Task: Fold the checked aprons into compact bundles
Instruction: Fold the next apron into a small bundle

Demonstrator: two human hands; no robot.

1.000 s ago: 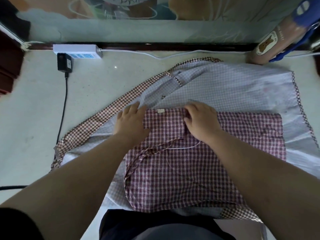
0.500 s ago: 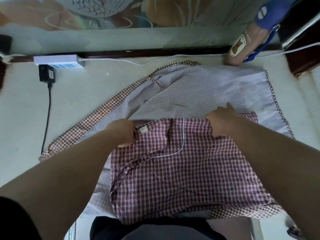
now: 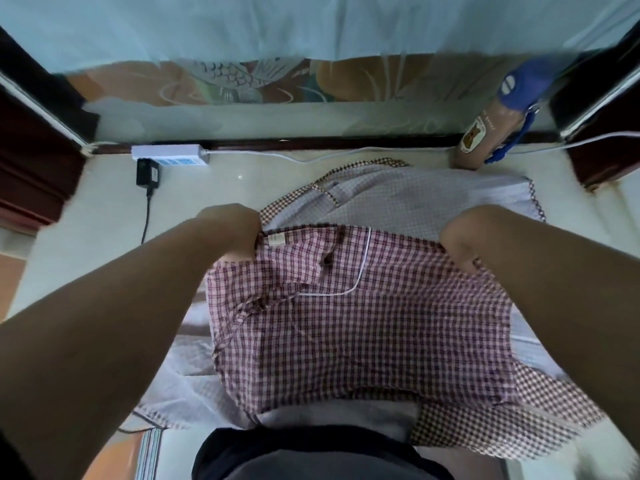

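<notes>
1. The red checked apron [image 3: 363, 323] is stretched between both hands. Its top edge is lifted, and the rest drapes over a paler checked apron [image 3: 415, 199] on the pale surface [image 3: 86, 220].
2. The left hand [image 3: 230, 232] pinches the labelled corner, and the right hand [image 3: 462, 242] pinches the opposite end, fingers curled into cloth.
3. It looks like thin, limp, light fabric that sags mid-span, so corners and hems are the best places to hold.
4. Its loose ties could snag.

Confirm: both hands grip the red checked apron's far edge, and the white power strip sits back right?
No: the head view shows the white power strip back left. Left hand and right hand do grip the red checked apron.
</notes>
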